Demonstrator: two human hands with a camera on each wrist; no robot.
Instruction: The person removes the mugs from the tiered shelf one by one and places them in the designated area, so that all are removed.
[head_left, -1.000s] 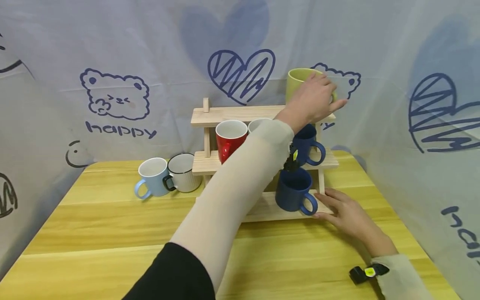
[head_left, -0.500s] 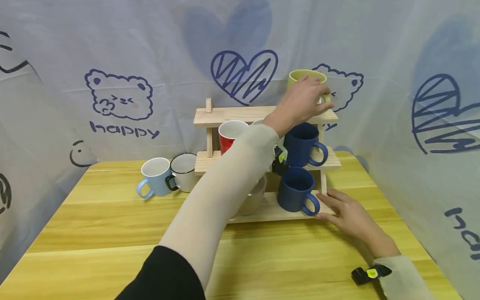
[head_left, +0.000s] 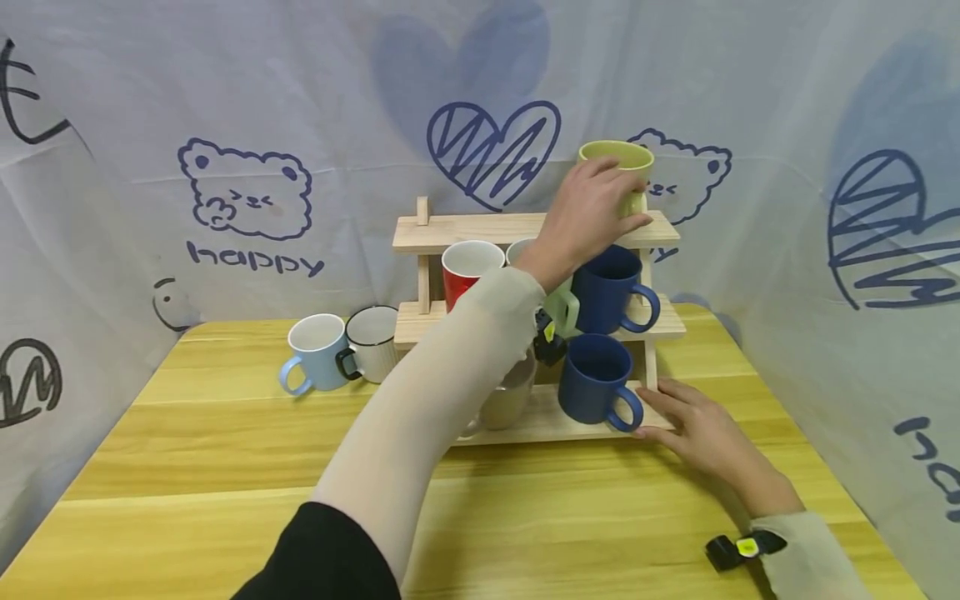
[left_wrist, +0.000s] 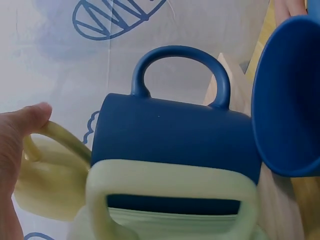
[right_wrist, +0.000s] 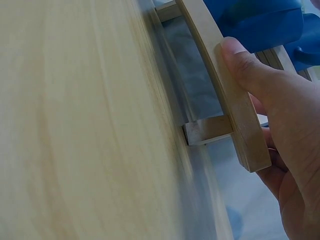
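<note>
On the right of the top board of a three-tier wooden display rack [head_left: 480, 231] stands a yellow-green mug [head_left: 618, 150]. My left hand [head_left: 581, 212] grips that mug, its fingers at the rim and its thumb by the handle; in the left wrist view the thumb touches the handle [left_wrist: 65, 137]. Low on the right, my right hand [head_left: 705, 429] holds the end of the bottom board, thumb [right_wrist: 240, 57] on top and fingers underneath. Two dark blue mugs, an upper one [head_left: 607, 287] and a lower one [head_left: 595, 379], stand on the boards below the yellow-green mug.
My left forearm crosses before a red mug [head_left: 471, 271], a pale green mug [head_left: 562, 307] and a greyish mug [head_left: 510, 400] on the rack. Left of it, a light blue mug [head_left: 318, 358] and a white black-rimmed mug [head_left: 372, 346] stand on the wooden table [head_left: 225, 467].
The yellow-green mug's handle has swung from the right side towards the front. My left hand has shifted leftwards with it and lowered slightly. The right hand stays on the rack.
</note>
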